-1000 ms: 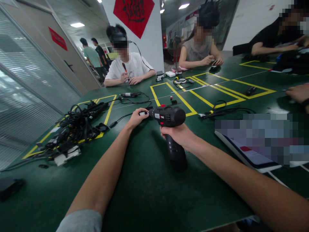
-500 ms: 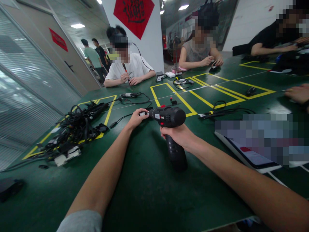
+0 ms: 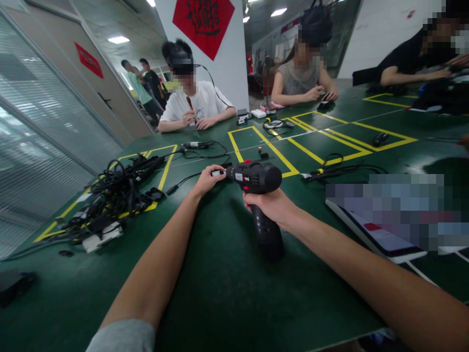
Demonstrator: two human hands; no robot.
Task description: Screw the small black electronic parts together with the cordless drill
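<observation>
My right hand [image 3: 271, 206] is wrapped round the grip of a black cordless drill [image 3: 259, 176] with red accents, its body level above the table and its handle slanting down toward me. The drill's front end points left, to a small black piece with a white label [image 3: 218, 172]. My left hand [image 3: 208, 181] has its fingers closed on that small piece, which lies low at the tabletop. A thin black cable [image 3: 186, 180] runs off to the left of my left hand. Whether the drill's tip touches the piece is hidden.
A tangled heap of black cables [image 3: 117, 190] lies on the left of the green table [image 3: 220, 293]. Right of the drill are more cables [image 3: 340, 168] and a tablet [image 3: 381, 234]. Small red and black parts [image 3: 263, 155] lie beyond the drill. Co-workers [image 3: 198, 105] sit across the table.
Both my hands and the drill hold their place. At the far right a co-worker's hand has drawn back almost out of view. Two people in the background have shifted slightly.
</observation>
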